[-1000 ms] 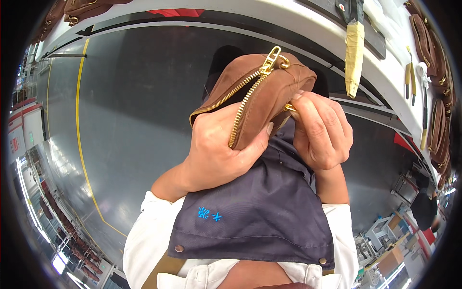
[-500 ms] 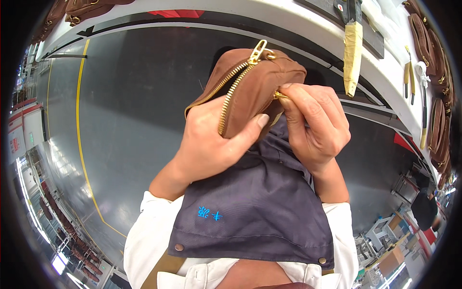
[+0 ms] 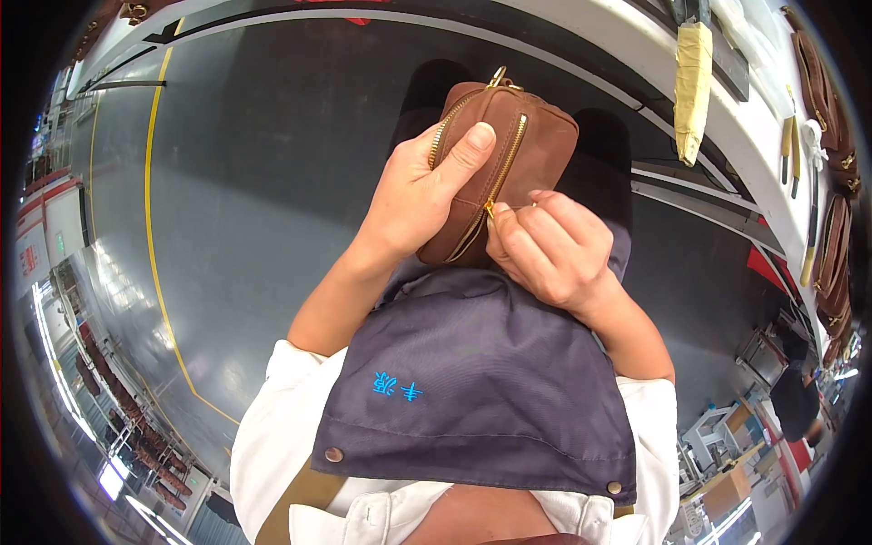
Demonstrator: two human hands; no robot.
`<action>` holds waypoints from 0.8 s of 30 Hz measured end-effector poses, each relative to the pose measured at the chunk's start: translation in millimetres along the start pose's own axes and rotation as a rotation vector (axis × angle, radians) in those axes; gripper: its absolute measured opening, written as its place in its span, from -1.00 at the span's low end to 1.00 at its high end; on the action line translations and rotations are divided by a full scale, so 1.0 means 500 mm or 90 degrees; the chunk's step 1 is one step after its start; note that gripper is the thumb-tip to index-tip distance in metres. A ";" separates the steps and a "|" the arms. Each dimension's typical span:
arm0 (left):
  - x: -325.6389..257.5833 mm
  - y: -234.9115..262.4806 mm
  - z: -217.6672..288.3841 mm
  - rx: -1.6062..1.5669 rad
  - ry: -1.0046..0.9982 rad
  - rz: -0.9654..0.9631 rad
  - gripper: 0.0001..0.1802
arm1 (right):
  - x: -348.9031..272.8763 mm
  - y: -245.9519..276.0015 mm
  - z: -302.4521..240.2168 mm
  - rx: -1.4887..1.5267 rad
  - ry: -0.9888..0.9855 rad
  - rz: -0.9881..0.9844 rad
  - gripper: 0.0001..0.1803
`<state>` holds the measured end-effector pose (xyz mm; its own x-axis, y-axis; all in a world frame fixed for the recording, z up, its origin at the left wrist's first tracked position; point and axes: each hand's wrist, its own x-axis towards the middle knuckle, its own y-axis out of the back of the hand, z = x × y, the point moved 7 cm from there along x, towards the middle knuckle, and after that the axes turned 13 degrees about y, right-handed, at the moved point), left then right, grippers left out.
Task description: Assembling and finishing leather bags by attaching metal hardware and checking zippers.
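Note:
A small brown bag (image 3: 545, 136) is held up in front of my dark apron (image 3: 490, 381). My left hand (image 3: 413, 195) grips its left side, thumb lying over the front. Down the front panel runs a brass zipper (image 3: 509, 159), and its lower end is parted. My right hand (image 3: 559, 250) pinches the gold zipper pull (image 3: 490, 209) near that lower end. Along the bag's upper left edge curves a second brass zipper (image 3: 436, 141), partly covered by my left hand. A gold metal pull (image 3: 498, 77) stands up at the bag's top.
A white workbench (image 3: 627, 45) curves along the top and right, with a yellow-wrapped tool handle (image 3: 693, 95) jutting over its edge. More brown bags (image 3: 831, 245) lie at the far right. A yellow line (image 3: 148, 200) marks the grey floor. Another person (image 3: 797, 400) is at lower right.
The bag has turned so its front zipper faces up. My right hand has drawn the zipper pull down toward me, and my left thumb has shifted onto the front panel.

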<state>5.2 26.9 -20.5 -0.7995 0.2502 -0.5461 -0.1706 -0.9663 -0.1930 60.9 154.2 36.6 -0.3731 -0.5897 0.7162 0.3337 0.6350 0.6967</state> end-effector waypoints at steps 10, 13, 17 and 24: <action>-0.014 0.007 -0.027 0.161 0.067 -0.188 -0.53 | -0.018 -0.011 0.038 -0.034 -0.085 -0.098 -0.86; -0.023 0.013 -0.037 0.187 0.133 -0.145 -0.57 | -0.017 -0.016 0.018 0.003 -0.047 -0.083 -0.86; -0.014 0.009 -0.035 0.138 0.121 -0.149 -0.58 | -0.017 -0.017 0.033 0.015 -0.062 -0.076 -0.84; -0.031 0.011 0.022 0.064 0.059 -0.144 -0.48 | -0.038 0.001 0.147 0.172 -0.263 0.018 -0.56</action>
<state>10.1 17.2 -4.1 -0.6792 0.4603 -0.5716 -0.3990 -0.8853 -0.2389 4.6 202.4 20.1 -0.6978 -0.3584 0.6202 0.1318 0.7868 0.6030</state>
